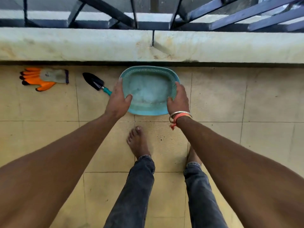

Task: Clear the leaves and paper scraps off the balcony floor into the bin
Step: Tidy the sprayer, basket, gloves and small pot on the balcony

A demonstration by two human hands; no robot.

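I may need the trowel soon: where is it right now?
In the head view the trowel lies on the floor left of the teal bin, its handle beside the left hand, the orange glove further left.

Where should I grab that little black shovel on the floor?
Probably by the teal handle, coming from above at the end nearer the person. The trowel lies flat on the tiles, pointed black blade toward the wall, so the narrow handle is the part fingers can wrap. Its end hides behind the left hand, which grips the bin.

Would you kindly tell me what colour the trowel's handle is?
The trowel handle is teal; head view.
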